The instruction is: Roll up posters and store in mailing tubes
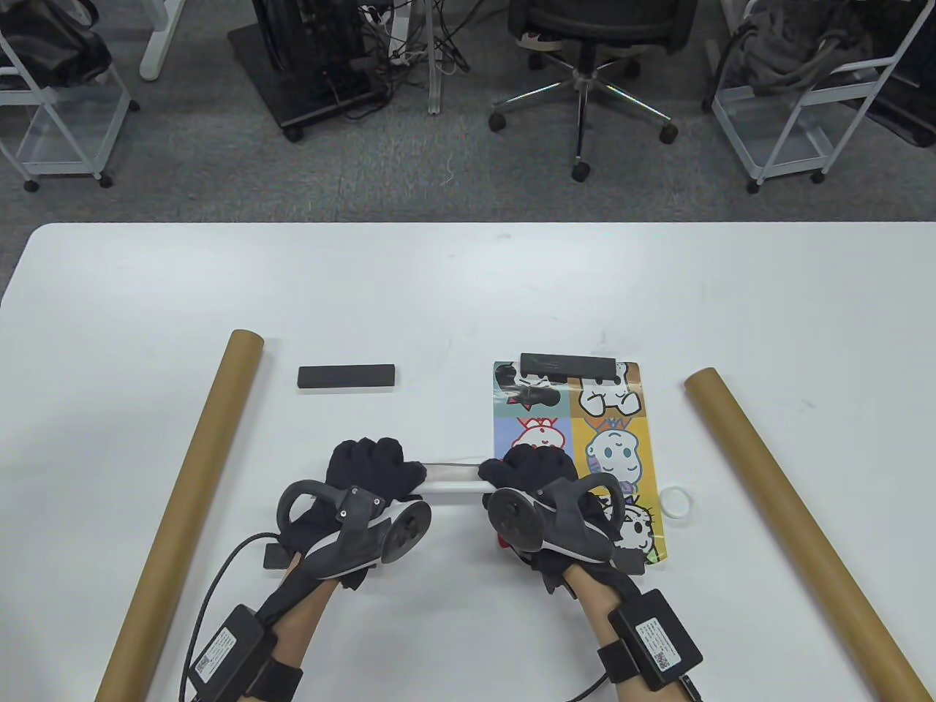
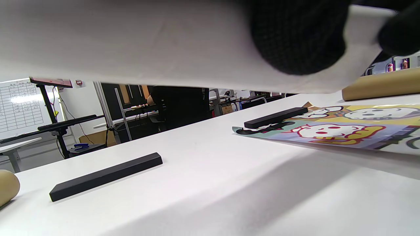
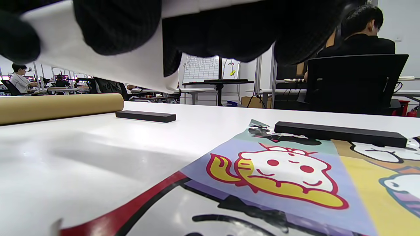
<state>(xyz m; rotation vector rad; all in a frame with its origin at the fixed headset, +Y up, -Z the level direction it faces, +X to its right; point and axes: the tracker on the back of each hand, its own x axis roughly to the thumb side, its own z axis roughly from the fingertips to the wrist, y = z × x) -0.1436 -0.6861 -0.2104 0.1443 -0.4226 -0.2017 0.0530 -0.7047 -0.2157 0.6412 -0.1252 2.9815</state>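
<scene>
You get bright, even overhead light with soft shadows under the hands on the white surface, while both wrist views blur close up.

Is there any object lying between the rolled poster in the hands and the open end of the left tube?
Nothing visible blocks it. The rolled poster is held off the table by the left hand and right hand. The left tube has its far opening unblocked; the black bar lies beside it, apart.
</scene>
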